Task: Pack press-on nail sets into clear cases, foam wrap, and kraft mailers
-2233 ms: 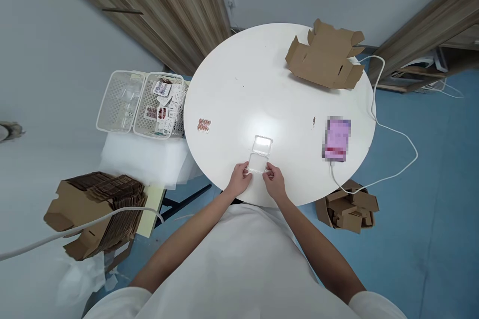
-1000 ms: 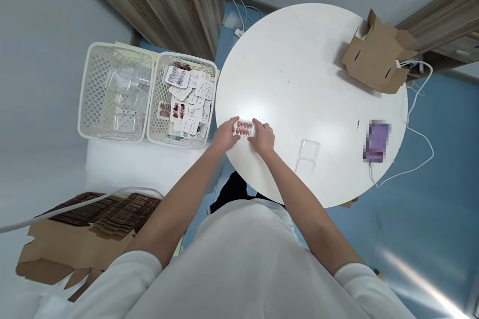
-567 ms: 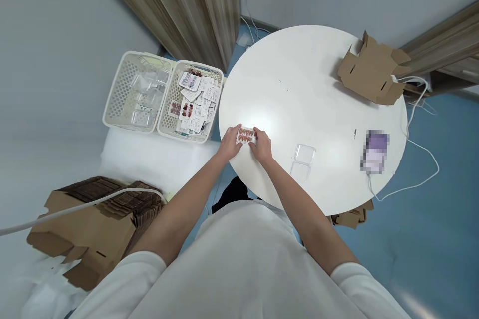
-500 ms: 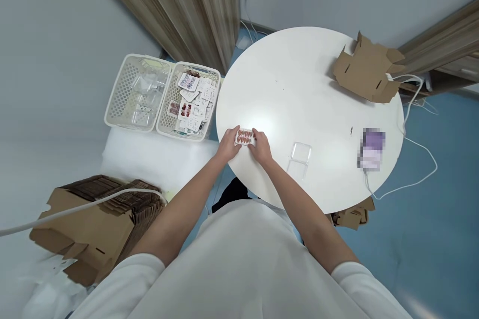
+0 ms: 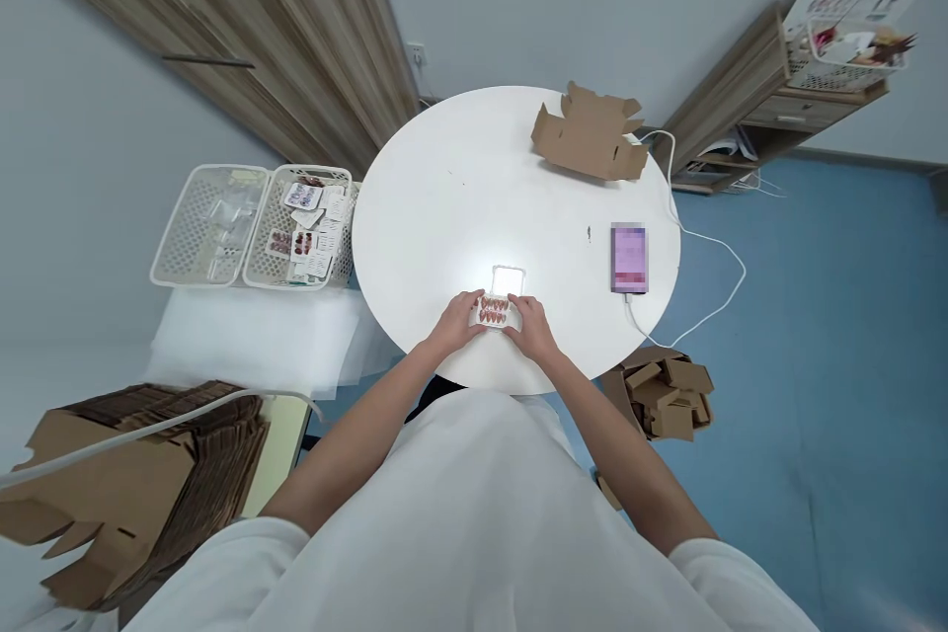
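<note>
A white card of reddish press-on nails (image 5: 493, 310), set in two rows, is held at its two sides. My left hand (image 5: 457, 324) grips its left edge between thumb and fingers. On the right edge, my right hand (image 5: 530, 327) does the same. The card lies over the near half of an opened clear plastic case (image 5: 508, 280), whose far half shows just beyond it. Whether the card rests in the case or hovers over it, I cannot tell.
The round white table (image 5: 430, 188) carries a flattened cardboard box (image 5: 589, 138) and a phone (image 5: 629, 259) on a white cable. Left stand a basket of nail cards (image 5: 296, 227) and a basket of clear cases (image 5: 211, 227). Folded cardboard (image 5: 111, 474) is stacked lower left.
Both hands have carried the nail card from left of the clear case to over its near half. The camera view has turned to the right.
</note>
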Available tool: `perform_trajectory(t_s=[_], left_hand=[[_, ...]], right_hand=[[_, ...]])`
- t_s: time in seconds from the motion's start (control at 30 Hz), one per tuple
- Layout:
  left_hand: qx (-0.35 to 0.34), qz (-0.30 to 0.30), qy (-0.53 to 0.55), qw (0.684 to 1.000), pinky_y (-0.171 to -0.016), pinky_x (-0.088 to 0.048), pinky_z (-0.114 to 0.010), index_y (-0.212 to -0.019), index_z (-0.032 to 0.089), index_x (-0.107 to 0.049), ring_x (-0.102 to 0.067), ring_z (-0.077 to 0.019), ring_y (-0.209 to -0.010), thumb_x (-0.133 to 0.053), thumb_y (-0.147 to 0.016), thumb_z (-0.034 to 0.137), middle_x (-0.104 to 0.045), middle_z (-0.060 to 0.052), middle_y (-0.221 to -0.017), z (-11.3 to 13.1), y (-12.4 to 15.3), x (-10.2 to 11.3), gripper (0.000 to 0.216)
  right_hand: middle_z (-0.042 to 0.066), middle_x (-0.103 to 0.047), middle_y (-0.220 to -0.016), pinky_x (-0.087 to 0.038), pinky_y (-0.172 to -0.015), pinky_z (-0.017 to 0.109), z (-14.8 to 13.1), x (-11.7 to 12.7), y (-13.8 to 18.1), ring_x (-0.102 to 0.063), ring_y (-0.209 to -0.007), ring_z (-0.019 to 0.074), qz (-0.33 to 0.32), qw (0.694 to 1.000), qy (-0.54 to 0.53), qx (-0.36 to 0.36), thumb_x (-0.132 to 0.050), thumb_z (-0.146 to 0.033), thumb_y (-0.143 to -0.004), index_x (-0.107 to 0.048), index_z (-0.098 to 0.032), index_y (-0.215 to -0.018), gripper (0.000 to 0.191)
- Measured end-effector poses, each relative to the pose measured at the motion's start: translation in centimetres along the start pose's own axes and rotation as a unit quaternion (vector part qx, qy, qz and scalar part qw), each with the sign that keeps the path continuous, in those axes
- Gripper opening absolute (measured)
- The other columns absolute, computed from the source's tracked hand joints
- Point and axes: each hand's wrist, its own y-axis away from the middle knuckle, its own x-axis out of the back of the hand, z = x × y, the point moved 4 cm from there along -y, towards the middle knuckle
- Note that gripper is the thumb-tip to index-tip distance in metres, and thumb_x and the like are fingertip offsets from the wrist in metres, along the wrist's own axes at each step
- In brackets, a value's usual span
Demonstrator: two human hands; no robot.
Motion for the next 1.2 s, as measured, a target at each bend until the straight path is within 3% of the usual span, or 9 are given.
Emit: perform_trajectory(t_s=[0.17, 0.4, 0.73, 1.2], left_hand=[[0.033, -0.032, -0.082, 0.996, -0.082, -0.038, -0.036, -0.119, 0.022, -0.044, -0.045, -0.026, -0.099, -0.072, -0.06, 0.028, -0.048, -0.008, -0.104, 1.0, -1.3, -1.8, 0.066], [0.093, -0.053, -0.096, 0.99, -0.078, -0.039, -0.032, -0.123, 0.022, -0.041, -0.048, -0.0249, -0.096, -0.069, -0.062, 0.024, -0.049, -0.007, -0.102, 0.6, -1.6, -2.8, 0.067], [0.081, -0.053, -0.024, 0.995, -0.076, -0.042, -0.031, -0.124, 0.024, -0.041, -0.051, -0.0218, -0.092, -0.068, -0.062, 0.02, -0.05, -0.005, -0.099, -0.1, -1.4, -3.2, 0.068], [0.073, -0.043, -0.031, 0.996, -0.084, -0.04, -0.035, -0.123, 0.021, -0.038, -0.048, -0.0239, -0.1, -0.067, -0.062, 0.023, -0.049, -0.009, -0.107, 0.6, -1.0, -3.0, 0.068]], right_hand=[[0.007, -0.041, -0.116, -0.037, -0.09, 0.039, 2.3, 0.4, 0.7, -0.038, -0.108, 0.0246, -0.009, 0.999, 0.029, -0.039, -0.061, -0.026, -0.067, -0.038, -0.023, -0.126, 0.063], [0.007, -0.045, -0.113, -0.038, -0.086, 0.035, 3.0, -0.3, 0.0, -0.04, -0.105, 0.0239, -0.04, 0.995, 0.064, -0.06, -0.06, -0.023, -0.067, -0.037, -0.022, -0.126, 0.064], [0.008, -0.045, -0.113, -0.038, -0.085, 0.033, 3.0, 0.0, -0.3, -0.04, -0.105, 0.0235, -0.066, 0.994, 0.07, -0.049, -0.06, -0.022, -0.066, -0.037, -0.021, -0.127, 0.065], [0.009, -0.045, -0.116, -0.036, -0.087, 0.034, 2.6, 0.1, -0.5, -0.041, -0.107, 0.0243, -0.074, 0.991, 0.098, -0.058, -0.06, -0.018, -0.064, -0.029, -0.02, -0.131, 0.074]])
